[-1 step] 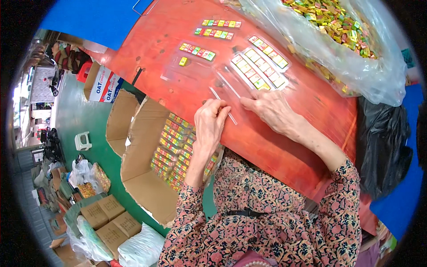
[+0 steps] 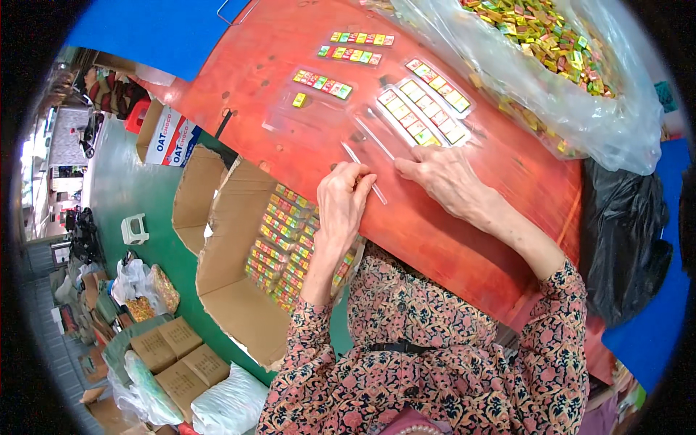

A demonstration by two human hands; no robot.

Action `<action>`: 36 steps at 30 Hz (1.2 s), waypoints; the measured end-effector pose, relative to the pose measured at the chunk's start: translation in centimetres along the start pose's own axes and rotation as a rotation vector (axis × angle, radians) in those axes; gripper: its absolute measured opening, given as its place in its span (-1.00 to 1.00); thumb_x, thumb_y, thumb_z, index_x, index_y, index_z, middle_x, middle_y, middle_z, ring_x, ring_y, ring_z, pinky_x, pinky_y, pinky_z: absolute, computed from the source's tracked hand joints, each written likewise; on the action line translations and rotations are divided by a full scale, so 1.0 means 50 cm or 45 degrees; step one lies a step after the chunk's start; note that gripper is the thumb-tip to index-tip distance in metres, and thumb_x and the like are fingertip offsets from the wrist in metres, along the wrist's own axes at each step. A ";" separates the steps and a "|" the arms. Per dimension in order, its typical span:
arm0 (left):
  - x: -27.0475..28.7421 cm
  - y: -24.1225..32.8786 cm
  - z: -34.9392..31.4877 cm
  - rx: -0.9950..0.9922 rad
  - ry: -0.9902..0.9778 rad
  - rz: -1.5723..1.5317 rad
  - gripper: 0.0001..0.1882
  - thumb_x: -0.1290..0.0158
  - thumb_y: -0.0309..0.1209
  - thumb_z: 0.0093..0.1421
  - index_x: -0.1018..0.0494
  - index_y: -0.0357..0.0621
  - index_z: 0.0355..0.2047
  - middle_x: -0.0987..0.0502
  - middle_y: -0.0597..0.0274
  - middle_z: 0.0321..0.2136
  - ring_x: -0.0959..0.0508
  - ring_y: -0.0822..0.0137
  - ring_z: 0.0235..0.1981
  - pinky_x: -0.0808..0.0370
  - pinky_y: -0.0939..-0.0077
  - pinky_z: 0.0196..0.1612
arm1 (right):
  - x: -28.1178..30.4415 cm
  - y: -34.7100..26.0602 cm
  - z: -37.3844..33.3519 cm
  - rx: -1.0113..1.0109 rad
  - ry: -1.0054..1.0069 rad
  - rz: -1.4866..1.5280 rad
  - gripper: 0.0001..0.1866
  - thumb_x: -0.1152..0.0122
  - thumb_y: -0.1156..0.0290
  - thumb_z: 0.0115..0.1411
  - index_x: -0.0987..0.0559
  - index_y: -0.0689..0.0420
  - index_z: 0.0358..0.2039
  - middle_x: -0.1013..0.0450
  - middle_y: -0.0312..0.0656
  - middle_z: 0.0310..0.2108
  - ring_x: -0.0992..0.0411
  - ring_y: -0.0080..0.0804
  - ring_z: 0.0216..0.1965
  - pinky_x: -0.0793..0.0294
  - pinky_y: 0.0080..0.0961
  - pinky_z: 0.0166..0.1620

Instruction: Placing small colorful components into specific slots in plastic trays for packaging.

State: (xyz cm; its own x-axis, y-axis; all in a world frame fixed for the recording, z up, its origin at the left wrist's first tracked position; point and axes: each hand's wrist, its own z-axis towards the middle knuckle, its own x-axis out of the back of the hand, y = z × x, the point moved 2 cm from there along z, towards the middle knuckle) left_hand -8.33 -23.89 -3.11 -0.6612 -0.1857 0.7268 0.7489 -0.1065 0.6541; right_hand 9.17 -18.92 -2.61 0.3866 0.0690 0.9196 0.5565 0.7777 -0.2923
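Observation:
On the red table, my left hand pinches a narrow clear plastic strip, whose ends stick out on both sides of the fingers. My right hand is closed with thumb and fingertip at the lower end of a second clear strip, which slants up and left. Just beyond the right fingertips lie several clear packs filled with rows of small colourful wrapped blocks. Farther left, more filled rows rest on the table, with a single yellow block beside one. The right hand's curled fingers are partly hidden.
A large clear bag of loose small blocks stands at the far right, with a black plastic bag below it. Left of my left arm, an open carton holds many filled packs. Cartons and a white stool stand on the green floor.

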 end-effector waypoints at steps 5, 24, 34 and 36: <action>0.015 0.004 -0.002 0.004 0.031 0.060 -0.87 -0.11 -0.49 -0.02 -0.48 -0.33 -0.48 -0.46 0.03 -0.57 -0.49 0.18 -0.55 -0.38 0.41 -0.45 | 0.000 0.011 -0.003 -0.024 0.041 0.030 -0.89 0.00 0.44 0.01 -0.46 0.09 -0.41 -0.30 -0.17 -0.63 -0.38 -0.25 -0.57 -0.31 -0.32 -0.56; 0.007 0.002 0.003 0.186 0.146 -0.003 -0.87 -0.09 -0.47 0.02 -0.48 -0.31 -0.46 -0.49 0.04 -0.55 -0.49 0.21 -0.56 -0.39 0.43 -0.44 | 0.002 0.060 0.056 -0.620 -0.020 1.537 -0.66 0.04 0.40 0.22 -0.31 0.35 -0.05 -0.39 -0.23 -0.34 -0.38 -0.59 -0.38 -0.40 -0.68 -0.35; -0.007 -0.002 0.065 -0.035 0.104 -0.055 -0.85 -0.05 -0.49 0.01 -0.46 -0.25 -0.38 -0.49 0.00 -0.49 -0.50 0.02 -0.45 -0.40 0.26 -0.39 | -0.040 0.085 0.141 -0.299 0.003 0.726 -0.85 -0.12 0.50 0.03 -0.47 0.27 -0.36 -0.40 -0.12 -0.50 -0.44 -0.35 -0.44 -0.37 -0.47 -0.41; -0.013 -0.008 0.078 -0.066 0.093 0.053 -0.83 -0.07 -0.49 -0.01 -0.48 -0.32 -0.39 -0.53 0.01 -0.47 -0.53 0.08 -0.44 -0.43 0.36 -0.36 | -0.067 0.095 0.146 0.042 0.399 0.486 -0.91 -0.12 0.52 -0.04 -0.49 0.29 -0.52 -0.40 -0.05 -0.49 -0.42 -0.15 -0.42 -0.37 -0.36 -0.38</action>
State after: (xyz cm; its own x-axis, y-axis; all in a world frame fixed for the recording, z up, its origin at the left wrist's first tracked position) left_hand -8.36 -19.94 -3.01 -0.6257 -0.2617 0.7349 0.7784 -0.1471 0.6103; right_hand 5.13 -10.90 -5.15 0.7638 0.1653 0.6240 0.3106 0.7533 -0.5797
